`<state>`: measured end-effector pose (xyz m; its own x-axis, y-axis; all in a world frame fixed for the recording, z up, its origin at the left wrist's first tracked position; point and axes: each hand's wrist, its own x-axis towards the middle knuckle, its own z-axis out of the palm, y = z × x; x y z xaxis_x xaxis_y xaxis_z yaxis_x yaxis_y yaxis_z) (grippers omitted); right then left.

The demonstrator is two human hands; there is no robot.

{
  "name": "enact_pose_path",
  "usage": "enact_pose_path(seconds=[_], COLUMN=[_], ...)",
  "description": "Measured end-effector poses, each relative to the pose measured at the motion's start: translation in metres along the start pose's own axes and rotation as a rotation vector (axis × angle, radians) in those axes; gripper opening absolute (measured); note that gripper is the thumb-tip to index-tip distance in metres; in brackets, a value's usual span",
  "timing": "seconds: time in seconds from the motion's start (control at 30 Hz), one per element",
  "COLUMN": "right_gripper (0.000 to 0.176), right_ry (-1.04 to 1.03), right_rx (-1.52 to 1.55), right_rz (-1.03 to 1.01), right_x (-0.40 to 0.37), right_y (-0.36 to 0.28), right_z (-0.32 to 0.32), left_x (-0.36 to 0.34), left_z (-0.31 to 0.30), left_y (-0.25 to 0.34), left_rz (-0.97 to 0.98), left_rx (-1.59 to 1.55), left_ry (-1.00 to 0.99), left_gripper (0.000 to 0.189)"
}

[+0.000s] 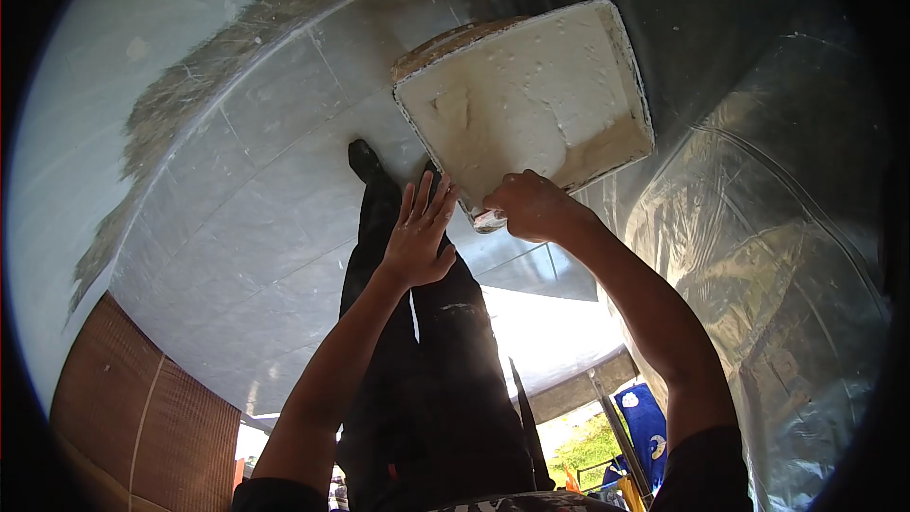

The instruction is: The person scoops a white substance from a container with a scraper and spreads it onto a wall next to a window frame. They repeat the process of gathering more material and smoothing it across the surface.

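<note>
While the right hand [531,207] grips its near edge, the white plaster-caked square board [526,95] seems stiff and heavy; the left hand [417,239] is open beside it.

- No legible text, label, brand or number anywhere.
- Plaster-smeared board [526,95]: bare of lettering.
- Pale marks on dark waistband [493,504] at bottom edge: cut off, unreadable.
- Blue cloth [647,427]: white shapes, no letters.

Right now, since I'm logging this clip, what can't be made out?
Head view only:
- Underside of the plaster-coated board: faces away; right hand covers its near corner.
- One foot: hidden behind board and left hand.
- Behind the plastic sheeting: glare blurs it.
</note>
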<state>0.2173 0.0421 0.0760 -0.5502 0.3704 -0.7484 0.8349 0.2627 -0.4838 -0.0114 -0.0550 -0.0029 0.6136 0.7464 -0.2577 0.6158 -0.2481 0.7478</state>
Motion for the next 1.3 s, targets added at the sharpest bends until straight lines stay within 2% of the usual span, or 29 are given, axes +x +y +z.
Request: enact_pose_path(seconds=[0.23,0.33,0.43,0.5,0.53,0.6,0.63,0.7,0.73,0.8,0.83,0.9,1.03,1.3], right_gripper=[0.032,0.036,0.032,0.032,0.032,0.035,0.035,0.046,0.054,0.053,0.053,0.057,0.060,0.058], right_ry=[-0.022,-0.094,-0.176,-0.148,-0.126,0.124,0.157,0.297,0.362,0.581,0.603,0.643,0.773,0.830], right_rx=[0.067,0.106,0.185,0.399,0.389,0.928,0.910,1.320,1.561,1.748,1.725,1.949,1.970,1.935], right_rz=[0.047,0.093,0.142,0.241,0.233,0.197,0.179,0.252,0.153,0.076,0.026,-0.329,-0.396,-0.506], right_x=[0.007,0.006,-0.006,-0.026,-0.037,-0.067,-0.082,-0.115,-0.126,-0.142,-0.149,-0.159,-0.159,-0.151], right_y=[0.001,0.003,0.015,0.024,0.030,0.039,0.034,0.019,0.018,-0.006,-0.013,-0.023,-0.045,-0.101], right_z=[-0.004,-0.014,-0.013,-0.016,-0.013,-0.003,-0.008,-0.018,-0.009,-0.006,-0.005,-0.004,-0.008,-0.039], left_x=[0.000,0.000,-0.003,-0.007,-0.009,-0.013,-0.015,-0.017,-0.019,-0.019,-0.021,-0.026,-0.042,-0.070], left_z=[-0.002,-0.004,-0.006,-0.015,-0.022,-0.039,-0.050,-0.082,-0.100,-0.135,-0.151,-0.182,-0.233,-0.266], left_y=[0.002,0.004,0.007,0.016,0.021,0.033,0.040,0.058,0.068,0.086,0.095,0.109,0.130,0.142], left_rz=[-0.025,-0.024,0.002,0.002,-0.002,0.005,0.003,0.017,0.010,0.042,0.025,-0.002,0.022,0.033], left_rx=[0.014,-0.005,-0.028,-0.014,-0.003,-0.013,-0.046,-0.011,-0.001,0.028,0.002,-0.017,-0.021,-0.023], left_ry=[-0.018,0.018,0.052,0.060,0.063,0.126,0.173,0.226,0.257,0.330,0.402,0.510,0.659,0.720], left_gripper=[0.095,0.097,0.098,0.098,0.098,0.098,0.098,0.100,0.101,0.103,0.102,0.103,0.104,0.107])
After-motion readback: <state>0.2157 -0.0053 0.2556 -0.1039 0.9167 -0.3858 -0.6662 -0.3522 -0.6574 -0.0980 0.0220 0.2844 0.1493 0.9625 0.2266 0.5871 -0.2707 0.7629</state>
